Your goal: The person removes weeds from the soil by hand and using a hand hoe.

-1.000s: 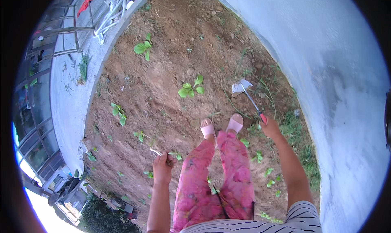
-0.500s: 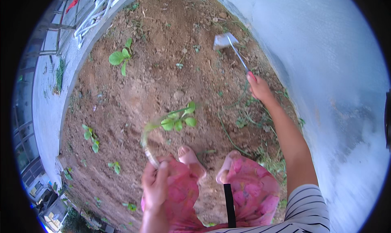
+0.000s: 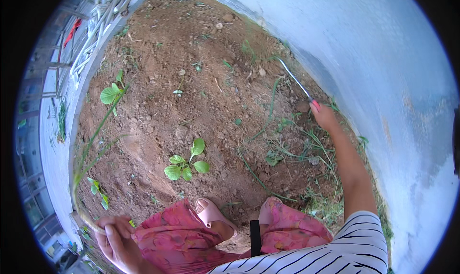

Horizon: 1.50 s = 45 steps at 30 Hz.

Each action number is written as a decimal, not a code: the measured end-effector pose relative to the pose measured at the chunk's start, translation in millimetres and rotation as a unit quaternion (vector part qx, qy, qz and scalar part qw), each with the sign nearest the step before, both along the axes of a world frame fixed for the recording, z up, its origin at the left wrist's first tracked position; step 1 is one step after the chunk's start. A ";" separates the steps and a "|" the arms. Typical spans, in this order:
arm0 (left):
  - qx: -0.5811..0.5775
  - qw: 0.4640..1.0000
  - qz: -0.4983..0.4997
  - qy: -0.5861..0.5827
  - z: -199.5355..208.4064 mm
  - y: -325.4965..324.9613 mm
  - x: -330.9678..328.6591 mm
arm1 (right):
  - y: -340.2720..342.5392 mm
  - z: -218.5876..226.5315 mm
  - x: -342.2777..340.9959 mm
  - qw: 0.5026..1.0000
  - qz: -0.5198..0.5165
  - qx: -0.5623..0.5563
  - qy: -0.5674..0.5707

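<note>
Low at the left, my left hand (image 3: 117, 243) is closed round the pale end of a green onion (image 3: 77, 182); its long leaves reach up and away over the soil. My right hand (image 3: 326, 116) grips the red handle of a small hoe (image 3: 296, 80) with a thin metal shaft. The shaft's far end comes down at the soil near the wall, beside a green tuft (image 3: 247, 49); the blade can hardly be made out. Loose onion-like leaves (image 3: 273, 99) lie on the ground between the hoe and my feet.
A leafy seedling (image 3: 184, 166) grows just ahead of my pink sandals (image 3: 211, 212). More seedlings (image 3: 111, 94) stand at the left. A pale wall (image 3: 383, 82) bounds the right side, and a concrete kerb (image 3: 103, 48) with white pipes (image 3: 88, 48) beyond it the left.
My left hand has swung left and down with the green onion. The hoe has come down from a raised, blade-showing pose to the soil by the wall; the view has shifted.
</note>
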<state>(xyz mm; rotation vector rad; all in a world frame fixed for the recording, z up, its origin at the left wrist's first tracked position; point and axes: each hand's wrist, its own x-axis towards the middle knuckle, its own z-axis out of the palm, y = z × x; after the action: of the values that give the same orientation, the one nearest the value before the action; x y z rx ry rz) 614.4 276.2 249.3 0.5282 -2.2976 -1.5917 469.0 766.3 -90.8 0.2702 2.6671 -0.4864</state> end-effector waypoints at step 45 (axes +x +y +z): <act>0.224 0.968 0.050 0.101 37.3 43.1 17.2 | -234.7 72.7 -181.3 0.948 0.049 -0.295 0.111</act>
<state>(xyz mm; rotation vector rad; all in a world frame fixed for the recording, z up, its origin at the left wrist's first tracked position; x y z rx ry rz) 631.6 319.3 286.6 0.5430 -1.7381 -2.0176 287.7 531.6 -18.1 -0.1047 2.5716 -1.3065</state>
